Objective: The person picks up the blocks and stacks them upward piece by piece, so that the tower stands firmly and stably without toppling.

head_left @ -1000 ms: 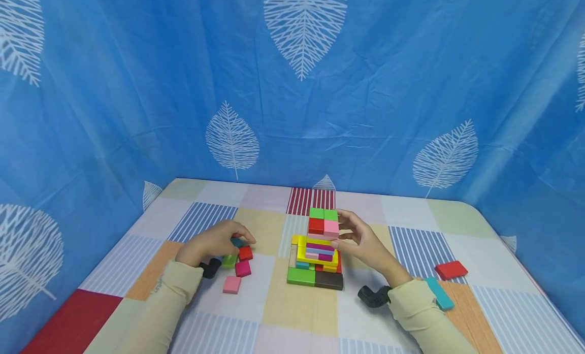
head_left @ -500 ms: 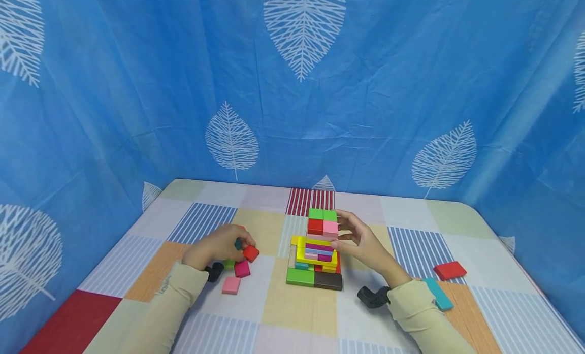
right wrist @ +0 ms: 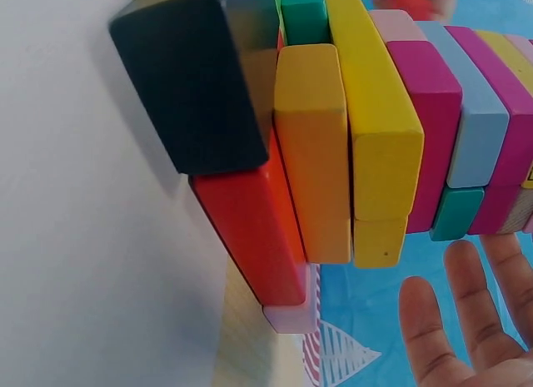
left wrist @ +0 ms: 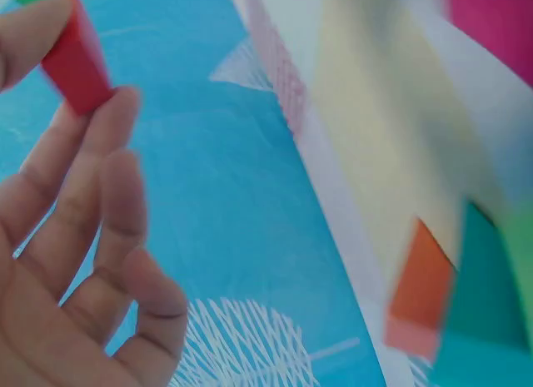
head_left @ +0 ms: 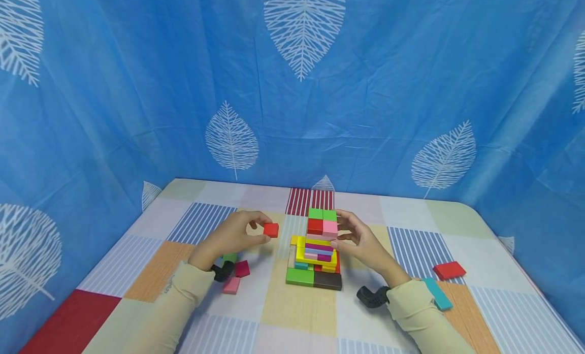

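Between thumb and fingertips, my left hand [head_left: 235,237] pinches a small red block [head_left: 271,230], raised above the table left of a tower. The left wrist view shows the same red block [left wrist: 79,58] between thumb and fingers. The tower of colourful blocks [head_left: 318,246] has a wide base and two green blocks [head_left: 322,215] on top. My right hand [head_left: 365,245] is at its right side, thumb in front, other fingers partly hidden behind. In the right wrist view, relaxed fingers [right wrist: 473,308] lie close to the tower's upper layers; contact is hard to tell.
Near my left wrist lie a pink block [head_left: 231,285], a magenta block [head_left: 242,268] and a green block [head_left: 229,257]. At the right are a red block [head_left: 449,270] and a teal block [head_left: 437,293], partly behind the right sleeve. A blue curtain [head_left: 365,90] hangs behind the table.
My left hand has taken the red block from the loose group, lifted it and carried it right towards the tower. The right hand and tower look unmoved.
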### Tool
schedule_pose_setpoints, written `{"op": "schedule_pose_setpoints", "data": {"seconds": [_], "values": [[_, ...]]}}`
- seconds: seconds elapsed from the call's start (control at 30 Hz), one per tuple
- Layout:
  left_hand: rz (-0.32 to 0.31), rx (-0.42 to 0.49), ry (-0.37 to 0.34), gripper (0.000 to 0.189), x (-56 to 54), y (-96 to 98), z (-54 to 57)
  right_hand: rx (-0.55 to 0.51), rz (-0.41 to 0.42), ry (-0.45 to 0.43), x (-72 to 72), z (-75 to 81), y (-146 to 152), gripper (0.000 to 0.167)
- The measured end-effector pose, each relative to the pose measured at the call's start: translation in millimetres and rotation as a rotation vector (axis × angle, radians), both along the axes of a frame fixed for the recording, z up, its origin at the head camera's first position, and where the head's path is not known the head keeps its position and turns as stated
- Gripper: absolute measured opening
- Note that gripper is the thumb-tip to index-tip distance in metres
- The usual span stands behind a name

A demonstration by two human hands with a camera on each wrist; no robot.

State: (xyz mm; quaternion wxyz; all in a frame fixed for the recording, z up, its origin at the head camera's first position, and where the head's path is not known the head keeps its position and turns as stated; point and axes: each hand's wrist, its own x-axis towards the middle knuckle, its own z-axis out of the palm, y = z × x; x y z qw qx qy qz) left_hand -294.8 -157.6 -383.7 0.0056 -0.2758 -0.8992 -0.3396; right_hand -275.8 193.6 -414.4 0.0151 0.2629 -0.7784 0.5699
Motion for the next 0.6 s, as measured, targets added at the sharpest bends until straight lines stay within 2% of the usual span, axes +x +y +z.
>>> {"op": "schedule_pose_setpoints", "data": {"seconds": [0.17,0.3,0.43,0.6], "values": [[0.039,0.172,0.015,0.035,1.5,17.4,12.5,0.007,-0.005,-0.005,0.7,0.2,-0.6,0.070],[0.062,0.263,0.000,0.040,1.0,33.4,21.9,0.010,-0.008,-0.004,1.3,0.4,-0.7,0.069],[0.045,0.285,-0.017,0.042,0.3,50.4,28.4,0.002,-0.008,-0.009,1.6,0.6,-0.8,0.069],[0.009,0.276,-0.012,0.042,-4.3,67.7,29.8,0.001,-0.010,-0.018,2.0,1.0,-1.1,0.069]]}}
